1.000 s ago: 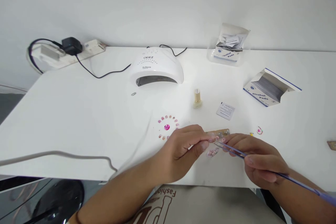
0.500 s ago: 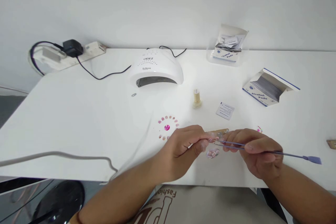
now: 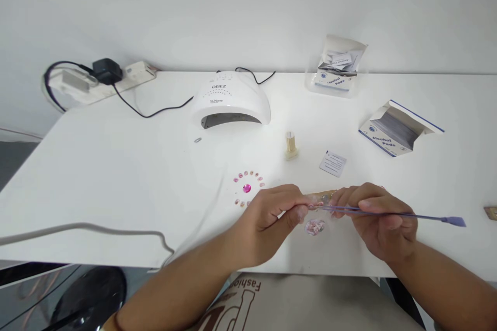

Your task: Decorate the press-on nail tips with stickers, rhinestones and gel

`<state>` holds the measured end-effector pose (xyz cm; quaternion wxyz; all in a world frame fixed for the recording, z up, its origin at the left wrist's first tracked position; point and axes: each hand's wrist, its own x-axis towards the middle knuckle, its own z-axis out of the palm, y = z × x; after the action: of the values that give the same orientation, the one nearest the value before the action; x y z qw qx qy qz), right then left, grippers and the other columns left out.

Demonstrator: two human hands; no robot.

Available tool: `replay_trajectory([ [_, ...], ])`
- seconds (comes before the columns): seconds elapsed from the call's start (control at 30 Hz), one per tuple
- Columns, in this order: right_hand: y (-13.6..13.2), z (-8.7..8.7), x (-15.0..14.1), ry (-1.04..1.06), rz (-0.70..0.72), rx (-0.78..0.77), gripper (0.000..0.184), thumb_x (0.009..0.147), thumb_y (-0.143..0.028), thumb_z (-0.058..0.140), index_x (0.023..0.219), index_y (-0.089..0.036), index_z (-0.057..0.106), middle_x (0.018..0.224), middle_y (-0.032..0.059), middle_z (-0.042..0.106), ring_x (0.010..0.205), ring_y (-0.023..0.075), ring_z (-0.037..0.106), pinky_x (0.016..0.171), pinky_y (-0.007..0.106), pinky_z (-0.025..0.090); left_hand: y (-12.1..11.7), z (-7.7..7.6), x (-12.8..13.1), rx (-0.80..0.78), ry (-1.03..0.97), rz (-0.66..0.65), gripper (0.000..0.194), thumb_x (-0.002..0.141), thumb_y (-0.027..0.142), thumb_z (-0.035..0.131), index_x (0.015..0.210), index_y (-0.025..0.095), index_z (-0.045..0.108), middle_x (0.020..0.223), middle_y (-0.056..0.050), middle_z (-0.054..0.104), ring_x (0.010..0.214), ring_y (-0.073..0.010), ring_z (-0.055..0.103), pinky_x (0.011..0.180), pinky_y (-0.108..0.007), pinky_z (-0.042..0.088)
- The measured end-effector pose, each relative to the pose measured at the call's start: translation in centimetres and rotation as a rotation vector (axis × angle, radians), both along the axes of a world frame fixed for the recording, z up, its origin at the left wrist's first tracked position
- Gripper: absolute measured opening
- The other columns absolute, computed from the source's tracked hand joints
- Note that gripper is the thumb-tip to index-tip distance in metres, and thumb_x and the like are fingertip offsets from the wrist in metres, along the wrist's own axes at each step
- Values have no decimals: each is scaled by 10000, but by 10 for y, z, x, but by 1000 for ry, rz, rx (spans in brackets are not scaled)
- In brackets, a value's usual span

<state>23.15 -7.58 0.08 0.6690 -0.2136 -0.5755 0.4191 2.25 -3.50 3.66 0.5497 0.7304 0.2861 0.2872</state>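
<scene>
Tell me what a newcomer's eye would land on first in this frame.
Probably the two hands meeting at the near table edge: the left hand pinches something small while the right hand works a thin purple tool against it. Next, the white nail lamp at the back centre, then the ring of pink nail tips just left of the hands.

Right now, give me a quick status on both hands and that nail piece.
Left hand pinching a small nail piece. Right hand gripping a purple tool, tip at the piece. Pink cluster on the table just below; nothing blocking.
</scene>
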Motion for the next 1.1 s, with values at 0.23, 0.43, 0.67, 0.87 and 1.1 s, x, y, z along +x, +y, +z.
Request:
replay_trajectory([
  [0.23,0,0,-1,5,-40,-20,319,975,-236,412,1173,-212,661,863,69,673,725,197,690,659,434,574,0,1,1,-53,30,15,264,979,216,435,1016,193,696,685,12,542,620,-101,477,582,-225,379],
  [0.43,0,-2,-3,13,-91,-14,297,972,-235,431,1143,-225,674,817,54,692,677,191,701,621,406,573,-1,1,1,-121,64,33,251,977,217,448,920,197,691,688,22,566,625,-91,476,589,-216,374],
  [0.67,-2,-3,-1,0,-82,2,299,976,-226,427,1142,-210,675,844,64,699,716,200,720,690,429,592,0,2,3,-141,91,48,261,969,236,454,886,183,696,682,10,575,623,-97,487,601,-232,394],
  [0.87,-2,-3,-1,2,-83,-13,295,977,-230,427,1133,-207,677,824,55,691,700,190,715,712,430,586,-3,1,3,-249,44,56,180,870,269,601,999,174,682,715,-7,598,631,-119,502,609,-264,439],
  [1.1,-2,-2,-1,-9,-59,-19,290,975,-245,434,1131,-228,678,829,55,697,700,191,711,700,429,581,-5,3,5,-225,153,77,162,853,271,606,938,175,703,709,-16,625,628,-118,512,592,-260,433],
])
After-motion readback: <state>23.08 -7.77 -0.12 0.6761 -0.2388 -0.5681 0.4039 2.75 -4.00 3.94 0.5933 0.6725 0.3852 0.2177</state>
